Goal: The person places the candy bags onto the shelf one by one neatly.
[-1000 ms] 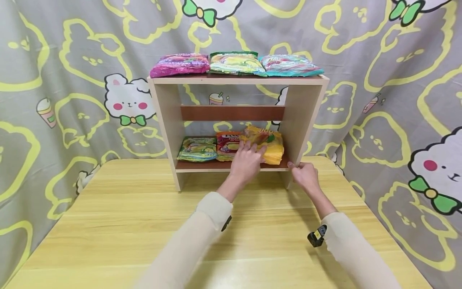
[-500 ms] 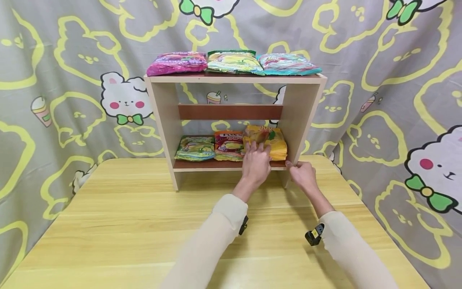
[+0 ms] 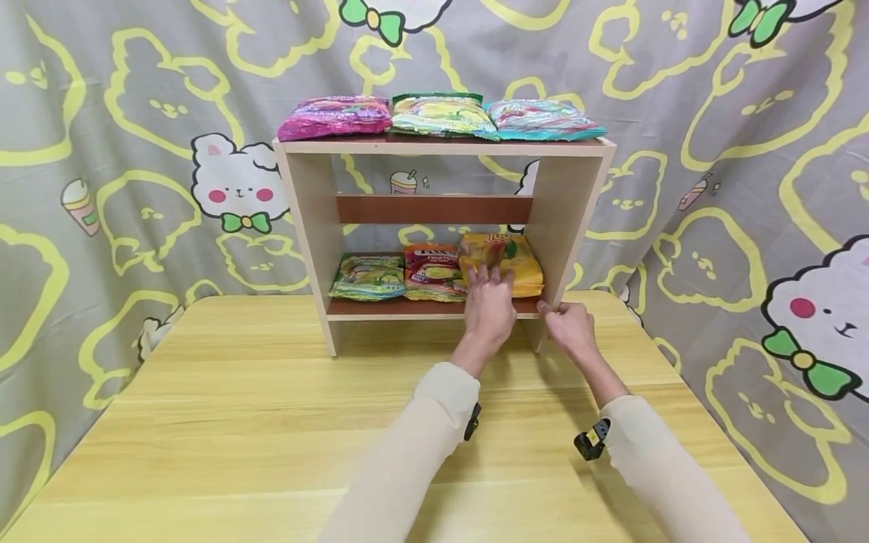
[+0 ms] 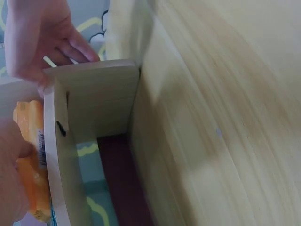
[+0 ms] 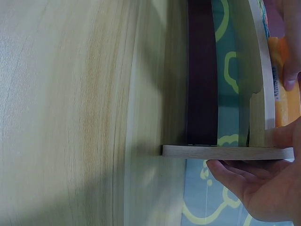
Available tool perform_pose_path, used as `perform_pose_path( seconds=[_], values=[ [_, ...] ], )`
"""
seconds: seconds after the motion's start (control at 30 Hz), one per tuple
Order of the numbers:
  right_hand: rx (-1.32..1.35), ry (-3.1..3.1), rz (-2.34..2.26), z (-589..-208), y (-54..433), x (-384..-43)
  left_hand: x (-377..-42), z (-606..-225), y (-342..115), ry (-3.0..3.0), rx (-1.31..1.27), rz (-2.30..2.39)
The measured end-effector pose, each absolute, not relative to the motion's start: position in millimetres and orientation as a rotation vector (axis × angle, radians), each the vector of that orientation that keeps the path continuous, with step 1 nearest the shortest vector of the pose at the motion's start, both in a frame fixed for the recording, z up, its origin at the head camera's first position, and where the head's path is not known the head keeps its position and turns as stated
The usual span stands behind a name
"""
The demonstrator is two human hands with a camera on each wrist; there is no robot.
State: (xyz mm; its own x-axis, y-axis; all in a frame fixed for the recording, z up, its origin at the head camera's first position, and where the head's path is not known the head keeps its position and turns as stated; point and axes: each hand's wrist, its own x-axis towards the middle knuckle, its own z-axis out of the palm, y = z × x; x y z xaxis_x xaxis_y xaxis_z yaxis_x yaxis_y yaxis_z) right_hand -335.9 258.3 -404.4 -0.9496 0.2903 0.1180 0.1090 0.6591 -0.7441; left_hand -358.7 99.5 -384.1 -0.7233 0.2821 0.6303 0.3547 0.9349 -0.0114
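A yellow candy bag lies at the right end of the lower board of a small wooden shelf. My left hand presses its extended fingers against the front of that bag. In the left wrist view its thumb touches the orange-looking side of the bag. My right hand grips the shelf's right side panel near the lower board, thumb inside and fingers outside. Left of the yellow bag are a red fruit candy bag and a green candy bag.
On the top board sit a purple bag, a yellow-green bag and a teal bag. The shelf stands at the back of a wooden table. Behind it hangs a grey patterned curtain.
The yellow bag has moved right and back, away from overlapping the red bag, with my left hand following it. My right hand has stayed on the side panel.
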Motion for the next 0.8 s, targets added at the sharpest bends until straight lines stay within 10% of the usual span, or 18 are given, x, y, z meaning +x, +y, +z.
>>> perform_pose_path(
  seconds=[0.8],
  values=[
    [-0.299, -2.661, 1.189, -403.6, 259.3, -335.7, -348.5, -386.3, 104.0, -2.64, -0.424, -0.139]
  ],
)
